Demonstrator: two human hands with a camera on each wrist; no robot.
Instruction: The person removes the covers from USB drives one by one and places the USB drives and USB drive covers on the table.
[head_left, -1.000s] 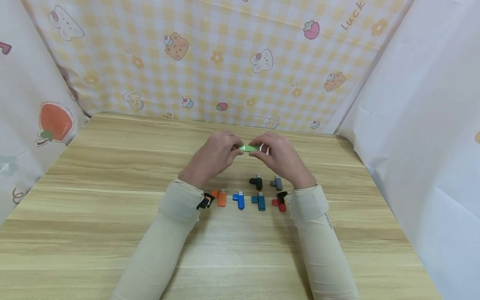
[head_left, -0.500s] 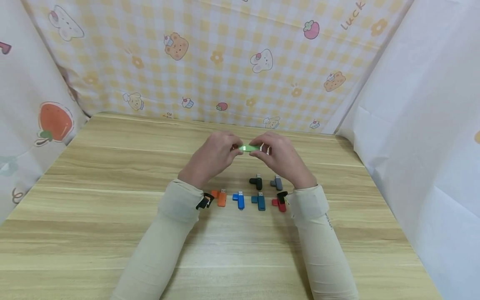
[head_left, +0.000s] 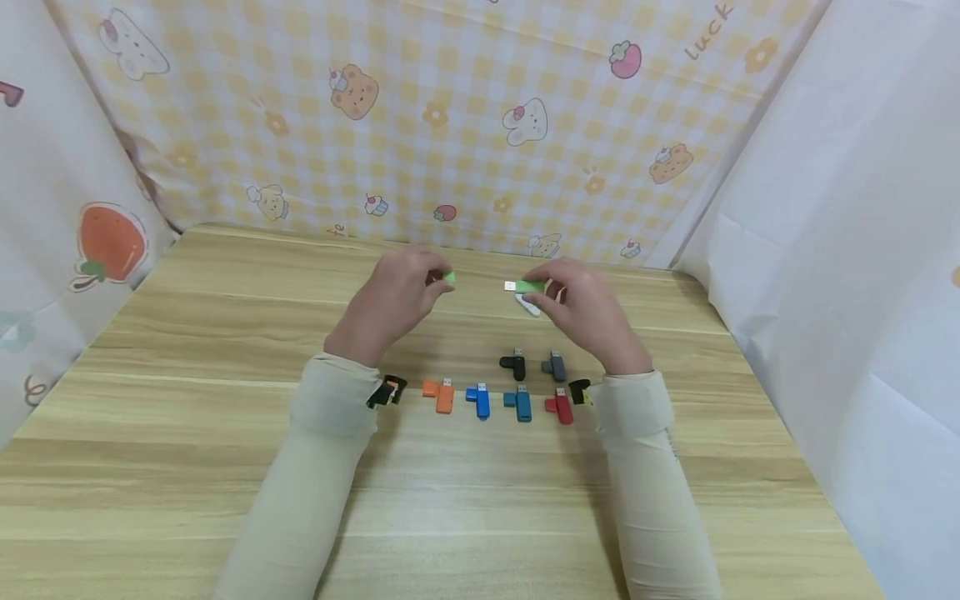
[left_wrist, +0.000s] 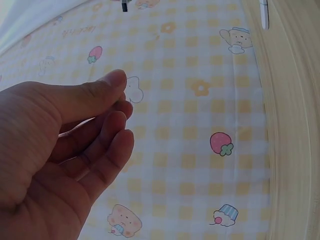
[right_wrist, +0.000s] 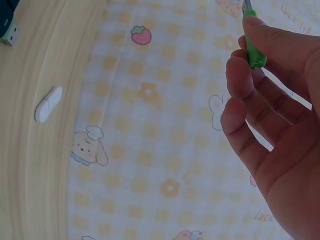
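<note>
My right hand (head_left: 588, 312) pinches a green USB stick (head_left: 529, 287) between thumb and fingers, its metal plug bare and pointing left. Off to the left, my left hand (head_left: 390, 292) pinches the small green cap (head_left: 450, 277), which is hidden behind the thumb in the left wrist view. A gap separates cap and stick. Under the right hand's fingertips, a white USB stick (head_left: 528, 306) lies on the table; the right wrist view shows this white stick (right_wrist: 48, 104) whole, with a seam across it.
Nearer me lie several uncapped USB sticks with their caps beside them: black (head_left: 517, 364), grey (head_left: 557, 366), orange (head_left: 444, 396), blue (head_left: 482, 402), teal (head_left: 522, 404) and red (head_left: 563, 407). A checked curtain (head_left: 450, 150) hangs behind the wooden table (head_left: 225, 350).
The green cap has come off the green USB stick. My left hand moved left with the cap, my right hand slightly right with the stick, and the white stick came into view.
</note>
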